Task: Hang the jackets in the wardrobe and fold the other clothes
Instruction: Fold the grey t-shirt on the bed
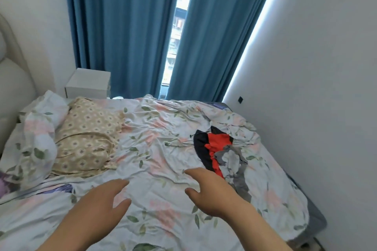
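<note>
Looks like barely anything's done yet: a crumpled red and black garment (214, 144) tangled with some grey cloth (240, 177) lies unfolded on the bed (155, 132), just beyond the right hand (212, 191) fingers. The left hand (102, 199) and the right one both hover with fingers spread and relaxed, holding nothing, and there's no wardrobe in sight.

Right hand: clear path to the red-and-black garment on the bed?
Probably yes: the right hand is open right beside the red-and-black garment, which lies uncovered on the duvet, nothing between them.

Floral bedcover (159, 149), red-black garment (212, 146), perhaps grey cloth (239, 171), blue curtains (122, 26)
</note>
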Demonstrator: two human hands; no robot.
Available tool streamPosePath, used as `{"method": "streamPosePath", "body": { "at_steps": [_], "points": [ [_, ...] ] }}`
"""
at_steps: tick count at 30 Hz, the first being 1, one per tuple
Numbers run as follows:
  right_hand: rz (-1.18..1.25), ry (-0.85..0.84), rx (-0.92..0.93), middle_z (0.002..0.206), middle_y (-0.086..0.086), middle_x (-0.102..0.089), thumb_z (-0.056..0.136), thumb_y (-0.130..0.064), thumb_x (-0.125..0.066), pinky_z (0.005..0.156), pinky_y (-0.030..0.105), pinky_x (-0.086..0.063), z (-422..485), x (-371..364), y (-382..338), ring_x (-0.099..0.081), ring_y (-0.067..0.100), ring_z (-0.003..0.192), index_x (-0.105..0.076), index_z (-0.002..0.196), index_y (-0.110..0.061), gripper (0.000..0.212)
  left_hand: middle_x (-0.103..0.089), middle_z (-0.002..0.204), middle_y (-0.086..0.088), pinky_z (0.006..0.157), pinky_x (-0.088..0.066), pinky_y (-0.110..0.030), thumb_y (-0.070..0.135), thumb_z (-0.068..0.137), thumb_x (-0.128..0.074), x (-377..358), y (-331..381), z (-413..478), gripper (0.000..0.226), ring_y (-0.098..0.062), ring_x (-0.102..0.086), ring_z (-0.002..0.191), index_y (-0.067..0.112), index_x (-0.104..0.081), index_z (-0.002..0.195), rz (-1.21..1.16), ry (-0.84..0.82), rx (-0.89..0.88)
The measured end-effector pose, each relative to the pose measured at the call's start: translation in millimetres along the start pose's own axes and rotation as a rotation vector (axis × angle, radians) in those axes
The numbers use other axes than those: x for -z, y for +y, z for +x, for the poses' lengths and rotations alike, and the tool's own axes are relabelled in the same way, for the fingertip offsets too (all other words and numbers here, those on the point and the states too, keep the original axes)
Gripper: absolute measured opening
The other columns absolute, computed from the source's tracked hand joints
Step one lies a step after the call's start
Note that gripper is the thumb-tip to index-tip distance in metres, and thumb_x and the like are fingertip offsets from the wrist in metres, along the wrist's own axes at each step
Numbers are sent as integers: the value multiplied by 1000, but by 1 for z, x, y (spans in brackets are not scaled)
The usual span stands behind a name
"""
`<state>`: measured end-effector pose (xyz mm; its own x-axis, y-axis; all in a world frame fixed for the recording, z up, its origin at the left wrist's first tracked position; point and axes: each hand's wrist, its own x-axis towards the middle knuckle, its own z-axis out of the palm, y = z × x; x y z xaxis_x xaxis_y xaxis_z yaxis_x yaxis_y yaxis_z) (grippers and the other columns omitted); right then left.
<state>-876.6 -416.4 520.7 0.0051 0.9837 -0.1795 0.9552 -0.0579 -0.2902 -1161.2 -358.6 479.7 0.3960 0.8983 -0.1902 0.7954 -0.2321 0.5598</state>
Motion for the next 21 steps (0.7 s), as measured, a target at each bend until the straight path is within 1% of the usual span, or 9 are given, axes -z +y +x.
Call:
{"method": "streamPosePath", "body": {
  "at_steps": [4, 8, 12, 14, 16, 17, 19, 21],
  "points": [
    [41, 49, -98, 156, -12, -36, 98, -45, -50, 111, 30, -33, -24, 9, 53, -36, 10, 141, -33, 152, -34, 58, -33, 154, 23, 110, -31, -24, 53, 98, -45, -16, 49, 24, 52, -2, -35, 140, 42, -34, 148, 55, -7, -70],
    [89, 86, -174, 149, -12, -44, 97, -45, -50, 104, 31, -40, -48, 19, 123, -45, 11, 132, -37, 149, -34, 54, -33, 154, 21, 112, -31, -25, 49, 99, -46, -47, 112, 49, 52, -3, -34, 141, 40, -33, 149, 86, -45, -133],
    [135, 107, -219, 147, -12, -46, 97, -44, -50, 104, 32, -42, -68, 31, 195, -46, 11, 131, -39, 148, -33, 53, -33, 154, 22, 112, -31, -24, 47, 99, -47, -85, 175, 67, 50, -2, -33, 141, 41, -34, 148, 97, -73, -161],
    [173, 95, -237, 141, -14, -50, 97, -43, -50, 99, 31, -44, -76, 35, 236, -49, 13, 127, -43, 143, -35, 47, -33, 153, 23, 112, -31, -23, 48, 99, -47, -107, 203, 79, 49, -1, -34, 140, 42, -35, 147, 109, -81, -165],
    [201, 77, -251, 130, -23, -50, 96, -41, -50, 91, 23, -40, -83, 35, 277, -49, 14, 122, -48, 131, -38, 35, -34, 153, 23, 112, -31, -22, 48, 99, -47, -129, 225, 91, 49, 0, -34, 139, 42, -36, 146, 124, -87, -151],
    [214, 69, -257, 128, -25, -49, 96, -41, -50, 90, 21, -39, -86, 35, 292, -48, 14, 121, -48, 127, -39, 31, -34, 153, 23, 111, -31, -22, 48, 99, -48, -137, 233, 95, 49, 0, -34, 139, 42, -36, 146, 130, -87, -144],
    [235, 63, -274, 140, -18, -47, 98, -41, -49, 99, 24, -38, -94, 34, 324, -45, 13, 129, -43, 141, -35, 44, -36, 152, 23, 111, -32, -22, 47, 99, -48, -156, 252, 105, 49, 0, -35, 139, 41, -37, 146, 157, -99, -136],
    [248, 65, -298, 149, -13, -43, 99, -42, -49, 105, 26, -36, -101, 35, 349, -41, 11, 134, -38, 148, -35, 51, -36, 152, 23, 110, -33, -22, 47, 99, -48, -173, 270, 113, 49, 0, -36, 138, 40, -37, 146, 179, -115, -140]
  ]
}}
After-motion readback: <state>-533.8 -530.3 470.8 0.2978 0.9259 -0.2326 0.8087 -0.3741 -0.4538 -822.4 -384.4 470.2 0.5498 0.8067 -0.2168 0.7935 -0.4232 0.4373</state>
